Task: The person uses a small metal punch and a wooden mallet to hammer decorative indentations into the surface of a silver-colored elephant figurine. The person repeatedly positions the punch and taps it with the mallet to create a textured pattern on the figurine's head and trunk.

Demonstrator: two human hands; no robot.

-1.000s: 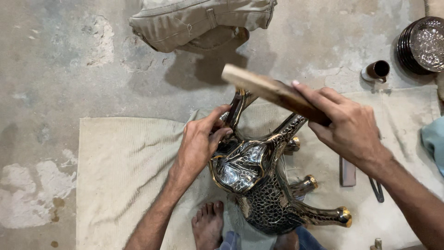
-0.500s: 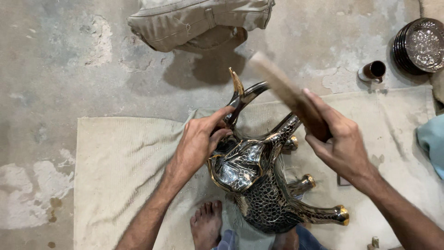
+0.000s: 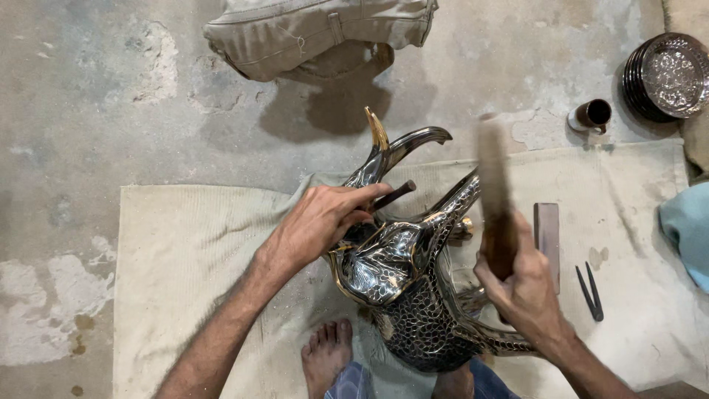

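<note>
Silvery metal, chased with a scale-like pattern, covers the animal figurine [image 3: 406, 281] lying legs-up on a beige cloth [image 3: 185, 258] spread over the concrete floor [image 3: 96, 96]. At the figurine's 10 o'clock, the left hand [image 3: 321, 222] is clenched on a dark punch [image 3: 391, 196], its tip set against the ornate surface, apparently to hold the tool steady on its mark. At 3 o'clock, the right hand [image 3: 524, 284] grasps a wooden mallet [image 3: 493, 192], raised upright and motion-blurred, seemingly poised over the punch. A bare foot [image 3: 325, 355] rests at 6 o'clock beside the body, perhaps bracing it. Compared with half a second earlier, the mallet has swung from a slanted position to near vertical, and the punch now shows clearly above the fingers. A flat bar [image 3: 546, 236] and tweezers [image 3: 591, 292] lie further out at 3 o'clock; a small cup [image 3: 591, 114] and stacked engraved plates [image 3: 665, 74] sit at 2 o'clock.
</note>
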